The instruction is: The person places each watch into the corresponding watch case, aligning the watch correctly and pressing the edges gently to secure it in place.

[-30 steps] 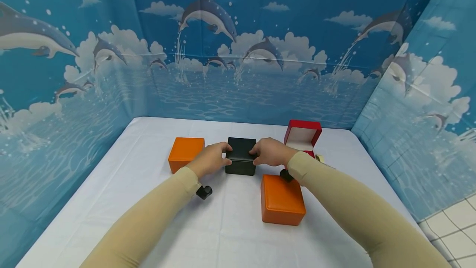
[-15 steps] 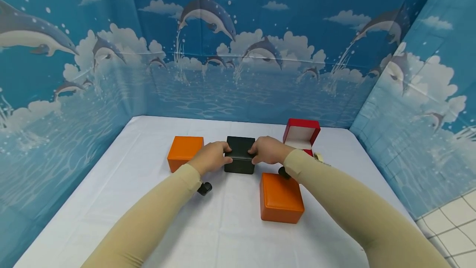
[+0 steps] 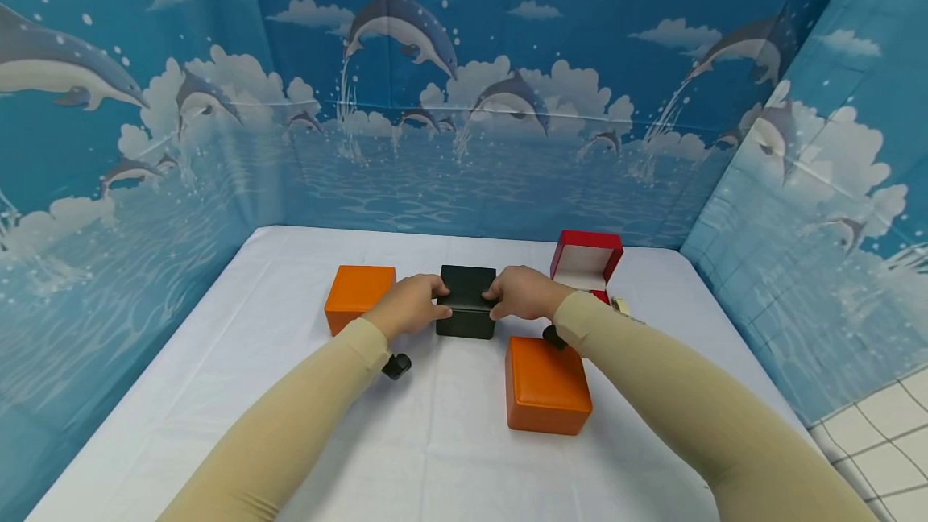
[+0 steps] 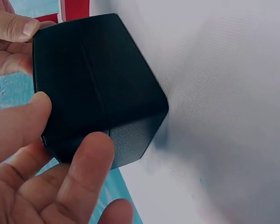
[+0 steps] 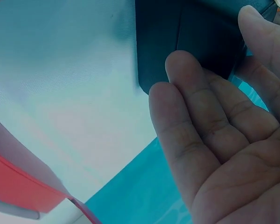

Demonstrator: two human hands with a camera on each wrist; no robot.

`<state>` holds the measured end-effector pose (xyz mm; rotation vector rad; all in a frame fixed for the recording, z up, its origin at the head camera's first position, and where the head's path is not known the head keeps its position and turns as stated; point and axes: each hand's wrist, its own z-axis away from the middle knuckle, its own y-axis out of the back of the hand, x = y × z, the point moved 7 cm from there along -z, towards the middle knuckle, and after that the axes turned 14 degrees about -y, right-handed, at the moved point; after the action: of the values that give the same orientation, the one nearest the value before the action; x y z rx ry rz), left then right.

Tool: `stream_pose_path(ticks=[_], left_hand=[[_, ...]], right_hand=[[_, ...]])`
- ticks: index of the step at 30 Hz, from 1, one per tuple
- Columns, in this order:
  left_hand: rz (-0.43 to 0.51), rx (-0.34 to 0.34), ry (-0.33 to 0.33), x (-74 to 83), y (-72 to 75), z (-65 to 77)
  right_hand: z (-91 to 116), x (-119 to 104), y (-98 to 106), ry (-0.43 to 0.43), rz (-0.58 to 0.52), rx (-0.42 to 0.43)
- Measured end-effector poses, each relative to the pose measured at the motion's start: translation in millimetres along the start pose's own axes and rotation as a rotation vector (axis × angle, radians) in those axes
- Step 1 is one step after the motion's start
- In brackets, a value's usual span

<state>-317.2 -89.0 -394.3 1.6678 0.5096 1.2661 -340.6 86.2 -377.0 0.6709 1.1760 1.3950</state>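
A black box (image 3: 467,324) with its lid down stands at the middle of the white table. My left hand (image 3: 409,304) holds its left side, thumb at the front upper edge and fingers on the side. From the right, my right hand (image 3: 528,293) grips the opposite side in the same way. In the left wrist view the seam between lid and base runs across the black box (image 4: 93,70). The right wrist view shows fingertips (image 5: 182,63) against the side of the box near that seam.
An orange box (image 3: 360,290) sits left, partly behind my left hand. Another orange box (image 3: 548,385) lies nearer, under my right wrist. At back right, a red box (image 3: 590,242) stands with its lid up; beside it a gold-coloured thing (image 3: 619,306) is partly hidden by my forearm.
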Motion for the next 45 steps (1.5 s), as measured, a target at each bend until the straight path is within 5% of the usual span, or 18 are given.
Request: stream_pose_path(ticks=[18,27,31,39,45], left_hand=[[0.018,-0.026,-0.005,0.6,-12.3,-4.6],[0.017,-0.015,-0.007,-2.9,-13.1,-0.6],[0.004,-0.028,-0.008,-2.5,-12.3,0.6],[-0.166,-0.063,-0.042,13.2,0.9,-6.2],[-0.277,-0.006,-0.124,34.4,7.0,-9.1]], right_hand=[[2,10,-8,-0.026,-0.026,-0.025],[3,21,-7,0.059,-0.009,-0.133],[11,41,9,0.081,-0.104,-0.091],[38,107,45,-0.041,-0.241,0.109],[53,155,45,-0.149,-0.194,0.159]])
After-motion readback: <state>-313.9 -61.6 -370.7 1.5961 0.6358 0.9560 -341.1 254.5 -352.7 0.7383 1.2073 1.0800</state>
